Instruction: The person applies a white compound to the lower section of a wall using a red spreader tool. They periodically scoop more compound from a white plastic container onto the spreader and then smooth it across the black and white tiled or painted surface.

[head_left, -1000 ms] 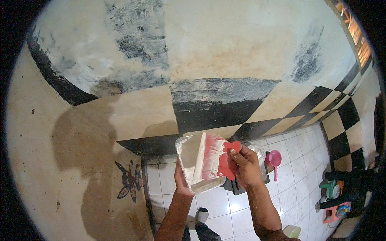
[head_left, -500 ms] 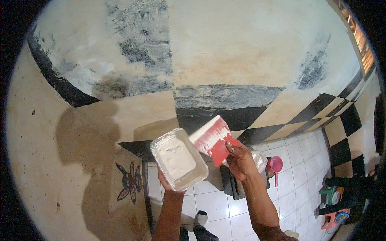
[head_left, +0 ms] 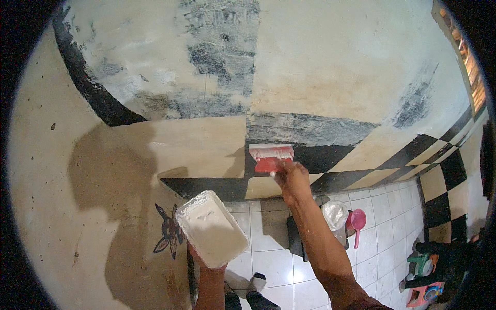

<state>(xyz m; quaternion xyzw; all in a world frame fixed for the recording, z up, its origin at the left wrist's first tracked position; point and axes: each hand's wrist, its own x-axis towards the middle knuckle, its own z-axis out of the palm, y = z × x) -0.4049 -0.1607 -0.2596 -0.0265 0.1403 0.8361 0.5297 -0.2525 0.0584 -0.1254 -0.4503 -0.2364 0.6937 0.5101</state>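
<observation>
My left hand (head_left: 204, 260) holds up a rectangular tub (head_left: 194, 238) from below, its fingers mostly hidden under it. White paste (head_left: 204, 217) lies inside the tub. Gripped in my right hand (head_left: 295, 182) is a wide red scraper (head_left: 269, 163) with white paste smeared along its upper edge. That edge lies at the wall (head_left: 206, 142), over a black painted square (head_left: 323, 157) just below a greyish, paste-smeared strip (head_left: 310, 129). Whether the blade presses on the wall or hovers just off it, I cannot tell.
A dark box (head_left: 297, 232) stands on the white tiled floor (head_left: 274, 263) under my right forearm, with a clear plastic bag (head_left: 335, 216) by it. Near it is a pink dipper (head_left: 357, 219). Coloured stools (head_left: 421, 294) stand at the right. A side wall (head_left: 103, 232) rises on the left.
The scraper has gone from beside the tub up to the wall in my right hand, its blade edge now level. My left hand has lowered the tub and moved it left.
</observation>
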